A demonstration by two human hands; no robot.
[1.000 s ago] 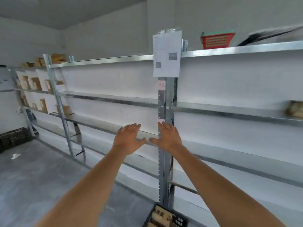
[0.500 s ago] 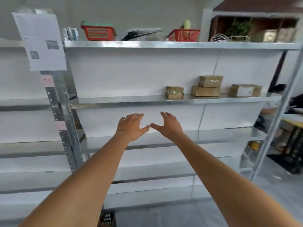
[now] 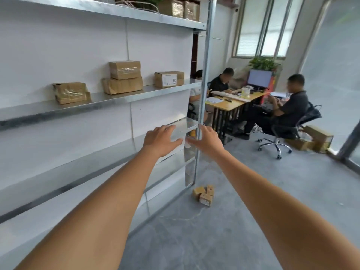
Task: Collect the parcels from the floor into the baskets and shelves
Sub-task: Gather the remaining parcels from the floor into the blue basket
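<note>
Floor parcels [image 3: 203, 195]: small cluster of cardboard boxes lying on the concrete, just beside the foot of the end upright [image 3: 204, 90] of the shelving, touching one another. Not in view half a second ago; now coming into sight as the view swings right along the shelving, past the paper-tagged post and the red baskets seen earlier. Meaning for the task, as a judgement: next pickup located, collection not yet begun, a walk and a stoop remaining.

Left hand [image 3: 160, 140]: extended forward at mid-shelf height, fingers straight and loosely spread, holding nothing. Right hand [image 3: 208, 140]: alongside, thumb toward the left hand, fingers relaxed and apart, likewise carrying nothing. Both hovering well above the cluster, posture unchanged across the three views.

Middle shelf [image 3: 124, 98]: bearing four brown parcels toward its right end, namely a crumpled one [image 3: 70, 92] leftmost, a stack of two [image 3: 123, 77] in the middle, a labelled box [image 3: 169, 78] nearest the right edge. Shelves below showing bare metal.

Beyond the shelving's right end: a desk [image 3: 231, 103] with seated persons and a monitor, an office chair [image 3: 288, 131], further cartons [image 3: 315, 137] on the floor near the far wall. Whether those belong to the task: not determinable.
</note>
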